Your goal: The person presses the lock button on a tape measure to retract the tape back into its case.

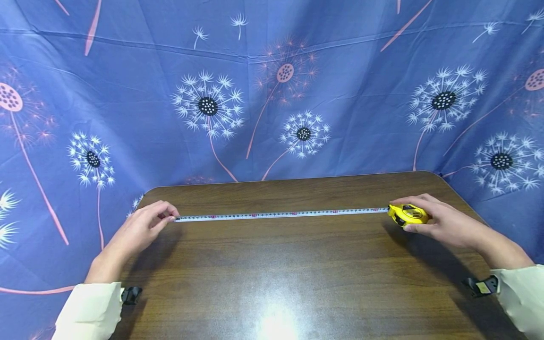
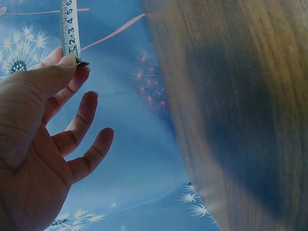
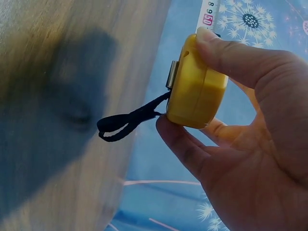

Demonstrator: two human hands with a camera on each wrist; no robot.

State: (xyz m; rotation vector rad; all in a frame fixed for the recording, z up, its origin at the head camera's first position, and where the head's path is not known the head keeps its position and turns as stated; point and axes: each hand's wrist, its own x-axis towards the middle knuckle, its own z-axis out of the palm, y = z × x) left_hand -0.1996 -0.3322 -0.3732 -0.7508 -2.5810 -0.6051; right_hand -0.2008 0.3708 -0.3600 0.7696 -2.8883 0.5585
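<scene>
Yellow plastic covers the tape measure [image 1: 410, 215], which sits in the grip of the right hand [image 1: 448, 222] over the right part of the brown wood-grain table [image 1: 272, 257], thumb on one side of the case and fingers on the other. Its pale blade [image 1: 293, 214], marked with black and red figures, runs out nearly straight across the table to the left hand [image 1: 143, 223], whose grip pinches the metal end hook [image 2: 83, 63] between thumb and fingertip; the two lower fingers spread loosely away. A black wrist strap [image 3: 127, 122] hangs from the case near a metal clip [image 3: 172, 74]. Behind hangs blue cloth [image 1: 361, 118] printed with dandelions.
</scene>
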